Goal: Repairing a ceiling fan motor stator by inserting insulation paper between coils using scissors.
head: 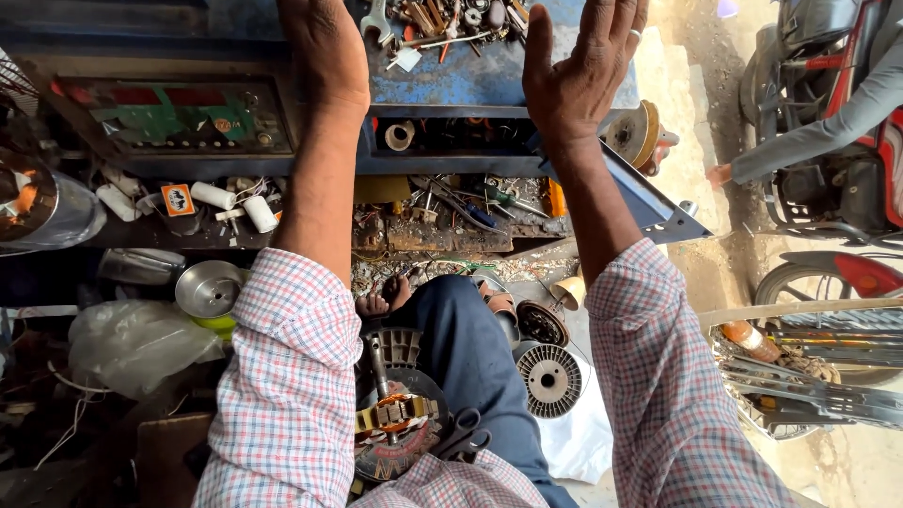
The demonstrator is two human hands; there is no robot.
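Both my arms, in checked shirt sleeves, reach forward over a cluttered blue workbench (489,80). My left hand (324,52) rests palm down on the bench's top edge, its fingers cut off by the frame. My right hand (578,71) is raised with the palm facing me and fingers spread, holding nothing; a ring sits on one finger. Below, on my lap, lies an electric motor stator with copper windings (395,414), next to dark scissors (463,435). My bare foot (384,299) shows between my arms.
Wrenches and small tools (442,23) litter the bench top. A shelf below holds white cylinders (235,202) and scrap. A metal bowl (209,288), a plastic bag (132,343) and a finned motor cover (550,379) surround me. Another person's grey sleeve (809,132) reaches beside a motorcycle (837,103) at right.
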